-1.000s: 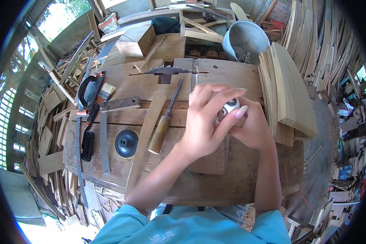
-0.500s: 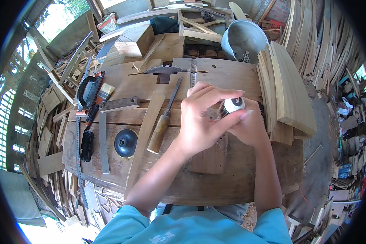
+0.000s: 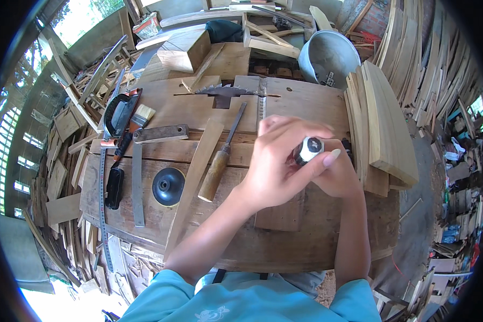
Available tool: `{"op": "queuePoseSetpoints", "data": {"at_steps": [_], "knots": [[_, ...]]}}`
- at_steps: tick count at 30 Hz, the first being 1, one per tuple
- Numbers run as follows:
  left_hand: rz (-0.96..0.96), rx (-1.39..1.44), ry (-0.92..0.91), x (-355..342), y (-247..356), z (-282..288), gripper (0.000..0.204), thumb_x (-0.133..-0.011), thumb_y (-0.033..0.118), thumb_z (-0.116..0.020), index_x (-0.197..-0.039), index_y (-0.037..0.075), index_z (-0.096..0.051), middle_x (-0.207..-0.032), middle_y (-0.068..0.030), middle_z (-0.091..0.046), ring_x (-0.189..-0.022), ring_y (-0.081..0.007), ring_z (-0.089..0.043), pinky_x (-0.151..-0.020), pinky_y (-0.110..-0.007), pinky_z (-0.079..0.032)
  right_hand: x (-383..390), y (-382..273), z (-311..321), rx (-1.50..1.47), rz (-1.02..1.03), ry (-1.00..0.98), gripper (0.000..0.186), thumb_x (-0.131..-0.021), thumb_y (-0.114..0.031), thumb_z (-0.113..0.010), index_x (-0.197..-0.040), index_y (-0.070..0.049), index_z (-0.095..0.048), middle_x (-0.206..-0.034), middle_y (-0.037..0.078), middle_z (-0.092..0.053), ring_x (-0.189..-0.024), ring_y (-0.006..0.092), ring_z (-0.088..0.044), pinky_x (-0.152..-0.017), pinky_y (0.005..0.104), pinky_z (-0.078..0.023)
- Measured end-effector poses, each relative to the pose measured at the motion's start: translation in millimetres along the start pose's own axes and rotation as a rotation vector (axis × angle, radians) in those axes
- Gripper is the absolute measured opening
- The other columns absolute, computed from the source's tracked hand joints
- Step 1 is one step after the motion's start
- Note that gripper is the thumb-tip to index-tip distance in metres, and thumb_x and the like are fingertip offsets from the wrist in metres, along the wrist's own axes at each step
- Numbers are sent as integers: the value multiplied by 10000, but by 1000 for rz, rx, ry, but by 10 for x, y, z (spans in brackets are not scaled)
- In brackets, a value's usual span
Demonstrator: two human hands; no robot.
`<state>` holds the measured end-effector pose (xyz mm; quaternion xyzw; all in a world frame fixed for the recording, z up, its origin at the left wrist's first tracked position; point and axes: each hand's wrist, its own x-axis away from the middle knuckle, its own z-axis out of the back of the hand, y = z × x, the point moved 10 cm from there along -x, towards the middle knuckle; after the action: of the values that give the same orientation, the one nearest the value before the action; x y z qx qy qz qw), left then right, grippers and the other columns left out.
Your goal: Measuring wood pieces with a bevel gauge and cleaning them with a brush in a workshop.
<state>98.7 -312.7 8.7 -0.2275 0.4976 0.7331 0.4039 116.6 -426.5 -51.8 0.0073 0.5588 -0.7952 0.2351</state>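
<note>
Both my hands meet over the right half of a wooden workbench. My left hand wraps its fingers over a small cylindrical object with a white cap and dark centre. My right hand grips the same object from below and the right, thumb along its side. The lower part of the object is hidden by my fingers. A small wooden board lies on the bench under my hands.
A wooden-handled chisel, a long wood strip, a black round disc, a metal square, a brush and a saw blade lie on the bench. Stacked planks stand right; a metal bucket behind.
My hands have turned slightly around the capped object, so its white cap now shows more clearly between my fingers. Nothing else has moved.
</note>
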Motion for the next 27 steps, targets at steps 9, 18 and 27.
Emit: {"op": "queuePoseSetpoints", "data": {"at_steps": [9,18,27], "knots": [[404,809,-132,87,-390,-245,355,-946,104,-759,-1289,28,-709,-1196,-109,-733,-1142,-191,-674,-978,-332,-528,12,14,29,15,-11,12,284,-824,-131,-854,-1034,0,-714,-934,91,-756,-864,188,-721,-830,336,-557],[232,298,75,-28,-276,19,376,-755,90,-931,-1069,40,-730,-952,-41,-717,-913,-119,-678,-824,-292,-536,0,10,179,6,-19,189,395,-706,-118,-912,-1038,-12,-726,-952,83,-754,-907,181,-724,-852,329,-557],[32,-276,83,26,-89,48,327,-888,339,-780,-1073,85,-689,-1029,-72,-635,-1036,-245,-588,-944,-425,-357,29,8,79,-47,81,45,245,-833,-61,-779,-1051,15,-696,-986,127,-733,-905,223,-721,-840,347,-546]]}}
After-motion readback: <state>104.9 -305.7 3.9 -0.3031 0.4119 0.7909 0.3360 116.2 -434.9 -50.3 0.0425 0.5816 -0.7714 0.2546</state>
